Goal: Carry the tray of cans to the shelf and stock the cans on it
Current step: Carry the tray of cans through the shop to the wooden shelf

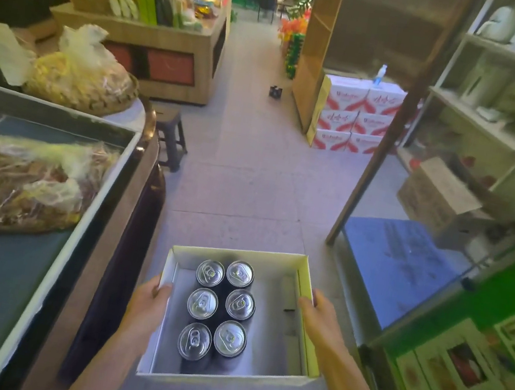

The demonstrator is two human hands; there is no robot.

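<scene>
I hold a white cardboard tray (276, 262) in front of me above the shop floor. My left hand (149, 302) grips its left wall and my right hand (314, 315) grips its right wall. Several dark cans with silver tops (219, 308) stand upright in two columns in the left half of the tray. The right half of the tray floor is bare. A metal shelf unit (486, 106) with pale shelves stands to the right, holding white appliances up top.
A counter (81, 234) with bagged goods runs along the left. A dark stool (170, 137) stands ahead left. Stacked red-and-white cartons (355, 119) sit by a wooden partition ahead right. A blue mat (400, 261) lies under the shelf. The tiled aisle runs forward.
</scene>
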